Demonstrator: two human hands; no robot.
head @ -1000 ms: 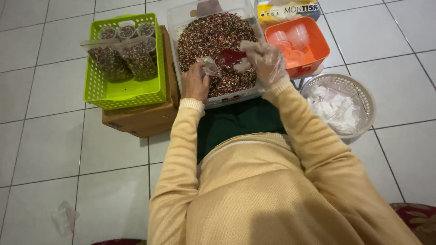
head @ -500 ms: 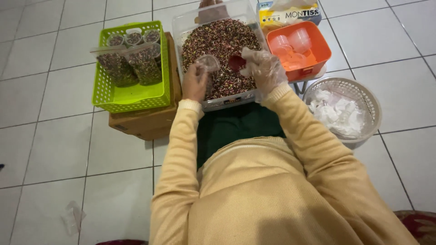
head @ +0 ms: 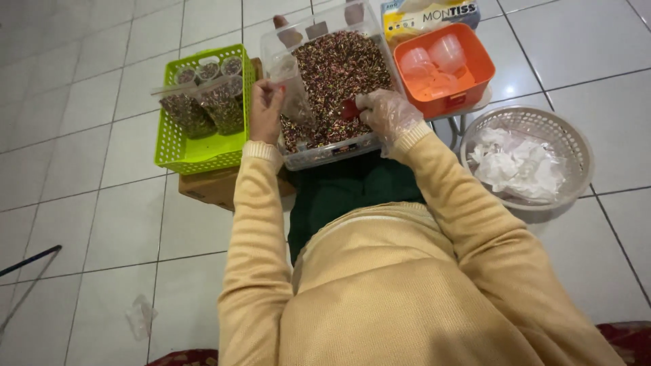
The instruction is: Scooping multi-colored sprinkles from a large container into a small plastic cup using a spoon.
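While it is hanging limp and light over the clear tub point(head: 319, 152) of dried mix, the thin plastic bag point(head: 293, 91) is being pinched at its floppy mouth by the left hand point(head: 266, 112); the gloved right hand point(head: 386, 115) is gripping a red scoop point(head: 349, 110) beside it, the green basket point(head: 178, 152) sitting left.

the person wears a soft yellow sweater with long sleeves and ribbed cuffs. under it there is dark green cloth. the right hand point(head: 388, 114) has a thin see-through plastic glove. the left hand point(head: 266, 112) is bare.
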